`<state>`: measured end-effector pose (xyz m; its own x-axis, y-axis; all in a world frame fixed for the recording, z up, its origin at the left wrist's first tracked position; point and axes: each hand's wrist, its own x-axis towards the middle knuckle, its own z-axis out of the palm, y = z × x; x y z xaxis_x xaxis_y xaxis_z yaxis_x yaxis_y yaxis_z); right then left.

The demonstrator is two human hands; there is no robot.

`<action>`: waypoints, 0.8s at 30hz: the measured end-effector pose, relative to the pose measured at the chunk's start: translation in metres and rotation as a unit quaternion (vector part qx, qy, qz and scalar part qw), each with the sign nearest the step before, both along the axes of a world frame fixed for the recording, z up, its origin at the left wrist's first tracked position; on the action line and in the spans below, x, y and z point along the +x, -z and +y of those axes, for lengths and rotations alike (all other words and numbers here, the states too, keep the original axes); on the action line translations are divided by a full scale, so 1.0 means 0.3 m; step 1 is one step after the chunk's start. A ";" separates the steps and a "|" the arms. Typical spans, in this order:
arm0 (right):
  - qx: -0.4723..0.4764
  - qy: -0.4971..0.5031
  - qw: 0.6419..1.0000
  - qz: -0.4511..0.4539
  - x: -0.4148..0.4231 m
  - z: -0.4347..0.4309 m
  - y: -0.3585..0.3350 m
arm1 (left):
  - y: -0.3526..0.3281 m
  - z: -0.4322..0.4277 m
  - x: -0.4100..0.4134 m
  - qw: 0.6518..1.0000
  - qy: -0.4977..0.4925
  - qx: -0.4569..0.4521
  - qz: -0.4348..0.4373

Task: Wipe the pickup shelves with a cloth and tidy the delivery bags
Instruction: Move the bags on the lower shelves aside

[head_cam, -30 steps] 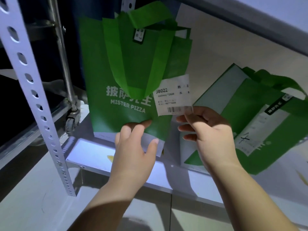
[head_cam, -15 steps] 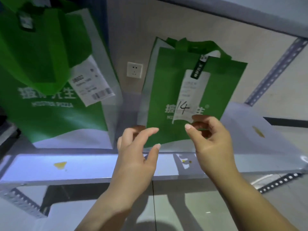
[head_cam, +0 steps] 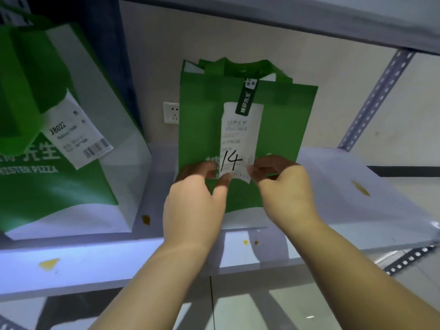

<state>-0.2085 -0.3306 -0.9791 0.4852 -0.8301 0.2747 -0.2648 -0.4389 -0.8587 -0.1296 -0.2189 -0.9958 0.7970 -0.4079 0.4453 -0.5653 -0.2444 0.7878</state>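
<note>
Delivery bag (head_cam: 281,120) stood upright at centre frame on the shelf (head_cam: 333,186), close to the back wall. Left hand (head_cam: 192,201) fingertips (head_cam: 225,182) pinched the lower left corner of its receipt (head_cam: 240,139), marked 14. Right hand (head_cam: 285,191) appeared to pinch the lower right corner, though it was blurred. Receipt is thin paper and would likely tear if tugged. Bag looked like soft non-woven fabric, light and floppy. Best taken by the top handles or both side edges, not the receipt. Second bag (head_cam: 47,186) sat at left of frame. Yellow stains (head_cam: 48,264) on the shelf front were not yet wiped.
</note>
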 end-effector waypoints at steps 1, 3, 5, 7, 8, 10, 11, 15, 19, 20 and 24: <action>0.011 -0.003 1.000 -0.002 0.000 -0.006 -0.005 | -0.004 -0.003 0.004 1.000 0.003 0.005 0.008; 0.048 -0.019 0.999 -0.015 -0.004 -0.013 -0.018 | -0.009 -0.006 0.016 0.999 0.012 0.010 0.029; 0.092 -0.040 0.994 -0.035 -0.010 -0.015 -0.026 | -0.014 -0.004 0.032 0.997 0.027 -0.006 0.074; 0.117 -0.052 0.991 -0.045 -0.016 -0.016 -0.029 | -0.017 0.002 0.043 0.989 0.049 -0.037 0.133; 0.119 -0.056 0.991 -0.040 -0.019 -0.015 -0.029 | -0.017 0.006 0.046 0.986 0.059 -0.043 0.150; 0.114 -0.064 0.991 -0.027 -0.022 -0.009 -0.029 | -0.013 0.016 0.047 0.983 0.075 -0.039 0.163; 0.111 -0.067 0.991 -0.024 -0.023 -0.005 -0.028 | -0.013 0.022 0.047 0.982 0.078 -0.037 0.165; 0.093 -0.073 0.993 -0.021 -0.046 0.012 -0.033 | -0.005 0.059 0.044 0.982 0.076 -0.031 0.170; 0.075 -0.065 0.995 -0.021 -0.104 0.027 -0.013 | 0.030 0.107 0.020 0.980 0.061 -0.013 0.188; 0.070 -0.064 0.995 -0.022 -0.125 0.032 -0.003 | 0.044 0.121 0.011 0.980 0.061 -0.006 0.191; 0.086 -0.070 0.993 -0.034 -0.206 0.050 0.045 | 0.104 0.167 -0.029 0.977 0.087 0.028 0.195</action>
<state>-0.2704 -0.3155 -0.9924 0.5836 -0.7938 0.1713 -0.1508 -0.3132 -0.9376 -0.1383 -0.1687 -1.0269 0.8182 -0.5671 0.0947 -0.2619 -0.2209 0.9395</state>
